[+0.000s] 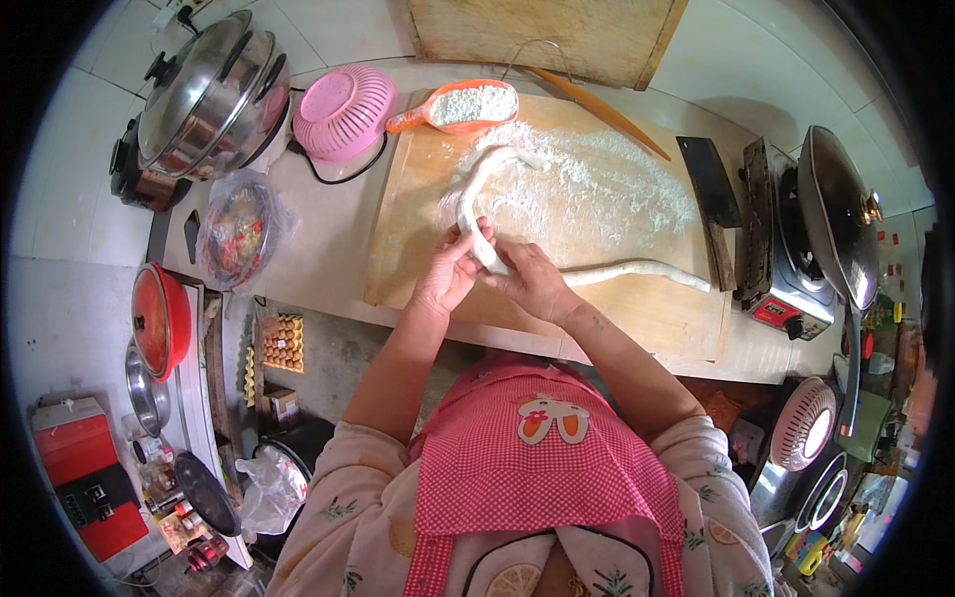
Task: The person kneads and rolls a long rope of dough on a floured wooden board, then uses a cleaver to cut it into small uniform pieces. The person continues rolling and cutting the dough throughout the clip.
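Observation:
A long floury dough rope [471, 195] curves over the wooden board [634, 321], its far end lying in loose flour. My left hand [450, 272] pinches the rope near its lower bend, with thumb and fingers around it. Right beside it, my right hand [536, 282] has its fingers on the same stretch of dough. To the right of that hand a thinner dough length [634, 270] runs along the board; my hand hides whether the two lengths join. White flour [582, 175] is spread over the middle and back of the board.
An orange scoop [474, 104] full of flour and a wooden rolling pin [604, 112] lie at the board's back. A cleaver [707, 183] rests at its right edge, beside a gas stove [783, 231] with a wok [839, 216]. Left stand a pink basket [345, 112] and a plastic-covered bowl [237, 231].

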The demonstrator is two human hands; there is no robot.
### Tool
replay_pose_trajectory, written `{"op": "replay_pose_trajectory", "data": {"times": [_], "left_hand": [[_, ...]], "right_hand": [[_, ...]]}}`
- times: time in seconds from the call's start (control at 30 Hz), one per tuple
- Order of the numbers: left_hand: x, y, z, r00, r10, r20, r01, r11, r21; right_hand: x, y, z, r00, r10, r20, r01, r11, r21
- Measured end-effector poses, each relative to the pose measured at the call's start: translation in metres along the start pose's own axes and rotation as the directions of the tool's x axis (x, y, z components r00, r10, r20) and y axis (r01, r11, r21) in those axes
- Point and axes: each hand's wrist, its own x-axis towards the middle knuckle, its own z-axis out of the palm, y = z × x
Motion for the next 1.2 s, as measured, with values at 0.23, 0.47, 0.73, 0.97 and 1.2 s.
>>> {"op": "replay_pose_trajectory", "data": {"times": [0.23,0.47,0.73,0.97,1.2], "left_hand": [[-0.01,0.002,0.012,0.989,0.12,0.088,-0.128,0.988,0.089],[-0.01,-0.01,-0.003,0.987,0.103,0.124,-0.12,0.983,0.137],[-0.016,-0.002,0.026,1.0,0.008,-0.016,-0.008,1.0,0.019],[-0.003,-0.016,0.018,0.998,-0.019,0.059,0.016,0.998,0.06],[-0.01,-0.02,0.026,0.991,0.129,-0.032,-0.112,0.942,0.317]], "right_hand": [[0.006,0.003,-0.004,0.851,0.371,0.371,-0.519,0.697,0.495],[0.007,-0.003,-0.027,0.765,0.407,0.498,-0.643,0.443,0.625],[0.012,-0.011,-0.031,0.794,0.437,0.423,-0.607,0.525,0.597],[0.014,-0.012,-0.035,0.835,0.423,0.351,-0.548,0.595,0.587],[0.019,-0.015,-0.038,0.699,0.552,0.454,-0.704,0.423,0.57]]}}
